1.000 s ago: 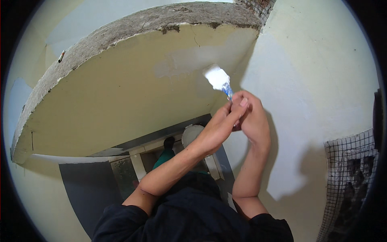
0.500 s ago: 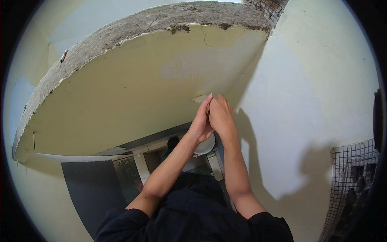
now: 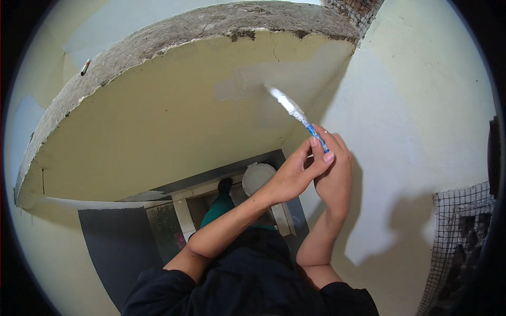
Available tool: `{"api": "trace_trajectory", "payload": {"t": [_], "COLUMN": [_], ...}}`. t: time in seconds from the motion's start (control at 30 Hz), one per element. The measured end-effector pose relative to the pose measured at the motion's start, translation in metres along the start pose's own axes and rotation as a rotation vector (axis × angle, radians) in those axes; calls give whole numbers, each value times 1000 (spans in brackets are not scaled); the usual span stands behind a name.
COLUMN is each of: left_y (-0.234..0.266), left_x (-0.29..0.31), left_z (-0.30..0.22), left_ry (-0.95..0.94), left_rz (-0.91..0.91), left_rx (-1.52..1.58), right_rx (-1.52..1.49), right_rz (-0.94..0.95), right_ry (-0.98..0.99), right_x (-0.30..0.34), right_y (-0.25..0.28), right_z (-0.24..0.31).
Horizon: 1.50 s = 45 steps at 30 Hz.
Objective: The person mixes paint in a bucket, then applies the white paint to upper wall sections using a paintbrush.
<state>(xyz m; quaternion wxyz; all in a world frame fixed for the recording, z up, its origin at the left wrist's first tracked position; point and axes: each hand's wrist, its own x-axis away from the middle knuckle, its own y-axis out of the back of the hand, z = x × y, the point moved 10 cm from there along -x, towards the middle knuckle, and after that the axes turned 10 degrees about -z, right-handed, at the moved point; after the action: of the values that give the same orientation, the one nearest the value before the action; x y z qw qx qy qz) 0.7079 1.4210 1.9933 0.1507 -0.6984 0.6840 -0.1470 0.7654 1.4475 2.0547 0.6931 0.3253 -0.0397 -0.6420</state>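
Note:
A paintbrush (image 3: pixel 290 107) with a blue handle and a head coated in white paint is raised in front of the yellowish wall (image 3: pixel 158 126). It tilts up and to the left, its tip slightly blurred; whether the tip touches the wall I cannot tell. My right hand (image 3: pixel 336 171) is closed around the handle's lower end. Against it lies my left hand (image 3: pixel 295 174), its thumb and fingers pinching the same handle. A pale, wet-looking patch (image 3: pixel 232 87) marks the wall beyond the brush tip.
A rough concrete ledge (image 3: pixel 184 31) tops the wall, with a small marker-like stick (image 3: pixel 85 67) at its left. To the right stands a pale patched wall (image 3: pixel 385 137) with exposed wire mesh (image 3: pixel 448 226). Below are a white round bucket (image 3: pixel 258 178) and my foot (image 3: pixel 225 184).
Both hands have drawn back from the wall, down and to the right. The brush, mostly hidden before, now points up-left in plain view. The bucket below is less covered.

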Motion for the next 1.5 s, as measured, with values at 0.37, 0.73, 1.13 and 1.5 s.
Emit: {"api": "trace_trajectory", "payload": {"t": [0.37, 0.73, 1.13, 1.5], "left_y": [24, 25, -21, -59], "left_x": [34, 101, 134, 173], "left_z": [95, 212, 117, -17], "left_ry": [19, 231, 234, -67], "left_rz": [-349, -534, -437, -408], "left_rx": [-162, -182, 9, -348], "right_rx": [-1219, -972, -623, -925], "right_rz": [-61, 17, 42, 9], "right_ry": [-545, -646, -604, -340], "right_x": [83, 195, 179, 165], "right_y": [-68, -75, -25, 40], "right_z": [-138, -217, -134, 6]}}
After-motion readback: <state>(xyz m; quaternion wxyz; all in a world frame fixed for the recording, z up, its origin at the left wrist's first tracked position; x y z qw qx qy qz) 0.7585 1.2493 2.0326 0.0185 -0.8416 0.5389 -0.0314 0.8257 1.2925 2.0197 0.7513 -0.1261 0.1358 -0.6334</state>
